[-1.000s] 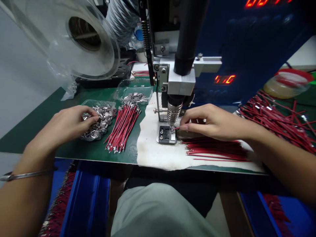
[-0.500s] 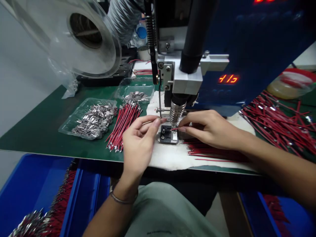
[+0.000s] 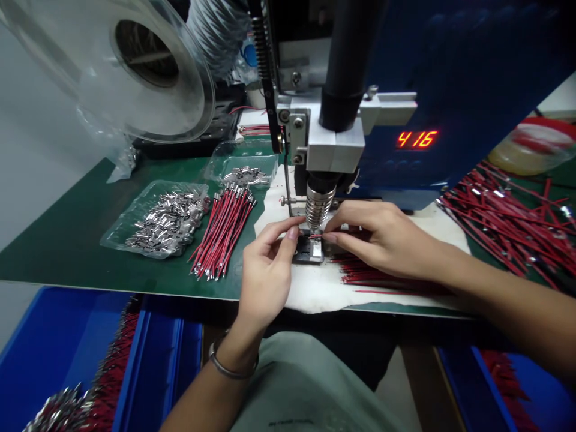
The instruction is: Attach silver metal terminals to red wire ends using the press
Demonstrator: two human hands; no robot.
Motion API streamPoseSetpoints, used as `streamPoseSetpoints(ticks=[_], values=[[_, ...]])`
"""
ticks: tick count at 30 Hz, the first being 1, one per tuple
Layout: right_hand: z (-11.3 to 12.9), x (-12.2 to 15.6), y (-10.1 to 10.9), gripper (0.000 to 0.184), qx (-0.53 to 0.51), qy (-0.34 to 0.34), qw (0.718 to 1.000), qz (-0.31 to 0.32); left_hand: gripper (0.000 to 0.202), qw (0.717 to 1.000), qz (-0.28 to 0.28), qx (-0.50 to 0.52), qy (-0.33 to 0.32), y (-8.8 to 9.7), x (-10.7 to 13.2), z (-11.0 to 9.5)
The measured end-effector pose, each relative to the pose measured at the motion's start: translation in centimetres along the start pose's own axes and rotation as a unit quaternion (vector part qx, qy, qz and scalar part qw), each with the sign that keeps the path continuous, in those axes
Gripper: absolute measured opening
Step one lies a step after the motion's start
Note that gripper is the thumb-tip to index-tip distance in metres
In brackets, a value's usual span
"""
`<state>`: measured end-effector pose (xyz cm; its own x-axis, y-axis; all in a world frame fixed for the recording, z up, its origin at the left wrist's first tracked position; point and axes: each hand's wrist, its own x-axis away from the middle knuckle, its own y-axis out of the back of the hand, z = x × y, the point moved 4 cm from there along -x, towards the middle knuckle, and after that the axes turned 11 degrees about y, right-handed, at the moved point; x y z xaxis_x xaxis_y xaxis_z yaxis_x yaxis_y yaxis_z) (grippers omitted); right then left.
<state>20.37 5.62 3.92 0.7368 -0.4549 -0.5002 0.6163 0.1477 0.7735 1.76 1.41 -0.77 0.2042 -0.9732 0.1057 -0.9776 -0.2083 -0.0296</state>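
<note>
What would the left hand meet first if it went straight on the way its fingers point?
The left hand would probably meet the coil-wrapped tip first, near its lower end, with the right hand just beyond; depth there is hard to judge.

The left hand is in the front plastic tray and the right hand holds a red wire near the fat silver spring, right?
Not quite: the left hand isn't in the front plastic tray; the head view shows it near the fat silver spring too. The right hand does hold a red wire there.
</note>
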Motion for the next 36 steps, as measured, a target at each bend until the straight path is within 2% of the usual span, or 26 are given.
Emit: streamPoseSetpoints(ticks=[3, 8, 18, 22, 27, 36], values=[[0.13, -0.08, 0.08, 0.008, 0.012, 0.008, 1.000, -0.010, 0.019, 0.996, 0.047, 0.057, 0.041, -0.10, -0.31, 0.04], [0.26, -0.10, 0.02, 0.008, 0.019, 0.012, 1.000, -0.014, 0.022, 0.995, 0.050, 0.052, 0.065, 0.00, -0.61, -0.23], [0.40, -0.09, 0.10, 0.010, 0.014, 0.001, 1.000, -0.013, 0.018, 0.999, 0.021, -0.010, 0.038, -0.25, -0.32, -0.65], [0.46, -0.16, 0.13, 0.012, 0.011, -0.001, 1.000, -0.015, 0.021, 1.000, 0.008, 0.001, 0.024, -0.19, -0.35, -0.65], [0.43, -0.12, 0.27, 0.012, 0.011, -0.012, 1.000, -0.015, 0.026, 0.998, -0.009, 0.027, 0.056, 0.03, -0.32, -0.36], [0.54, -0.17, 0.43, 0.014, 0.010, -0.017, 1.000, -0.021, 0.027, 0.996, -0.022, 0.041, 0.073, 0.09, -0.25, -0.28]])
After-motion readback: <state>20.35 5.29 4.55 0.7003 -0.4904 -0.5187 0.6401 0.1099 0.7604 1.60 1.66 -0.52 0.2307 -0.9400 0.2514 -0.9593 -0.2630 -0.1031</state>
